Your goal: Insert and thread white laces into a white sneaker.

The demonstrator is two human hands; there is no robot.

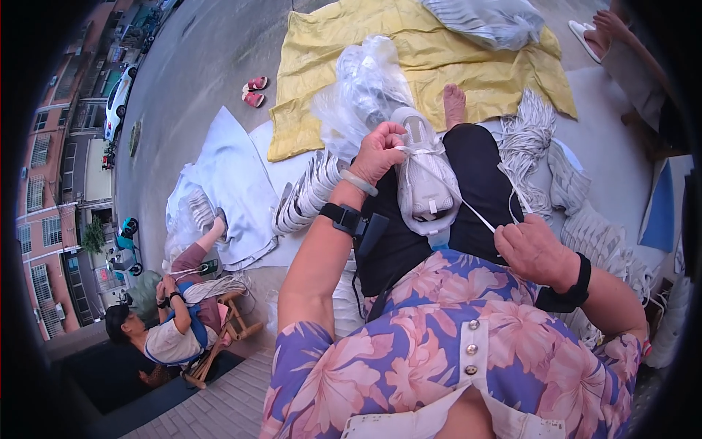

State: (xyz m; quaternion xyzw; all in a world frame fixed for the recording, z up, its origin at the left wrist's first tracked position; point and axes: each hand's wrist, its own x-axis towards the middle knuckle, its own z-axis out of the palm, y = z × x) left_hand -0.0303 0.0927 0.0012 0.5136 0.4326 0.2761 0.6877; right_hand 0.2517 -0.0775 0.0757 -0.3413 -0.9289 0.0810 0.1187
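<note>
A white shoe upper (424, 183) lies across my lap between my dark-trousered legs, its heel opening toward me. A white shoelace (472, 208) runs through its eyelets. My left hand (382, 152) pinches the lace close to the eyelets, at the upper's left side. Off to the lower right, my right hand (535, 249) is closed on the lace's other stretch, which is drawn taut from the upper. A loose bit of lace loops up beside my right fingers. The fingertips of my right hand are partly hidden.
Beyond my lap lies a yellow sheet (322, 80) with clear plastic bags (365, 77). A bundle of white laces (530, 135) and stacked uppers (589, 234) sit to my right, more uppers (307, 194) to my left. Other people sit at left (175, 322) and far right (636, 66).
</note>
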